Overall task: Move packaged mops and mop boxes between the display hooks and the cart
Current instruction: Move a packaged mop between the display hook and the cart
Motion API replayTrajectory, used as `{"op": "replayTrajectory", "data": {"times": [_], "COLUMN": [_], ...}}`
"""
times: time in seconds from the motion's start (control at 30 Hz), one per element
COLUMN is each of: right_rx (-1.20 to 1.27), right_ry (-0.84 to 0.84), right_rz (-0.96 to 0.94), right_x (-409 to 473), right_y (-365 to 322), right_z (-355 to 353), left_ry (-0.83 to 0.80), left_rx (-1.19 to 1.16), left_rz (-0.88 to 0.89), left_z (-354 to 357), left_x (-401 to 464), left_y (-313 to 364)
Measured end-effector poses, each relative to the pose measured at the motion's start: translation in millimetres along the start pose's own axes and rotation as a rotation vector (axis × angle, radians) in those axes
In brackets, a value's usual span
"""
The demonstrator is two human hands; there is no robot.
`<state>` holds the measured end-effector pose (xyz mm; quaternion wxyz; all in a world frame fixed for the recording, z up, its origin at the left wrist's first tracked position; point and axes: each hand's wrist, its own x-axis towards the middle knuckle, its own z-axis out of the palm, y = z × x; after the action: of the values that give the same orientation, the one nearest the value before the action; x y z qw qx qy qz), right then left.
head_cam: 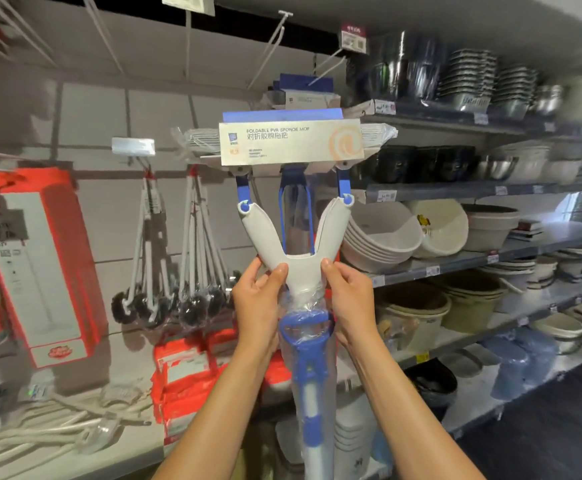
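A packaged foldable sponge mop (pixel 291 143) with a white Y-shaped yoke and blue handle stands upright in front of the display wall. My left hand (pixel 258 299) grips the left side of the yoke's base. My right hand (pixel 350 299) grips its right side. The mop head with its cardboard label is up at hook height; a similar blue-labelled mop (pixel 303 93) hangs behind it on a white hook (pixel 327 69). Red-and-white mop boxes (pixel 36 265) hang at the left, and more red boxes (pixel 185 382) stand low in the middle. No cart is in view.
Bundles of black-headed brushes (pixel 175 268) hang left of the mop. Several bare white hooks (pixel 268 46) stick out above. Shelves on the right hold stacked basins (pixel 383 237), bowls and buckets. White rope mop heads (pixel 50 434) lie at the lower left.
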<state>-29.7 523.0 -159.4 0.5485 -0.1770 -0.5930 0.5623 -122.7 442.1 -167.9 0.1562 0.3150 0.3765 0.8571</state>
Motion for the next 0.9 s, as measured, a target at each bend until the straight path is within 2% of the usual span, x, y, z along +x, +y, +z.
{"op": "replayTrajectory", "data": {"times": [0.3, 0.57, 0.9], "right_rx": [-0.004, 0.05, 0.187], "right_ry": [0.013, 0.036, -0.068], "right_rz": [-0.073, -0.032, -0.015], "right_x": [80.7, 144.0, 259.9], "right_y": [8.2, 22.9, 38.1], "right_z": [8.1, -6.4, -44.3], "left_ry": [-0.032, -0.056, -0.009], "left_rx": [-0.004, -0.003, 0.072], "left_rz": [-0.02, -0.03, 0.071], "left_z": [22.3, 54.4, 124.0], "left_x": [86.2, 135.9, 210.7], "left_y": [-32.0, -63.1, -111.4]}}
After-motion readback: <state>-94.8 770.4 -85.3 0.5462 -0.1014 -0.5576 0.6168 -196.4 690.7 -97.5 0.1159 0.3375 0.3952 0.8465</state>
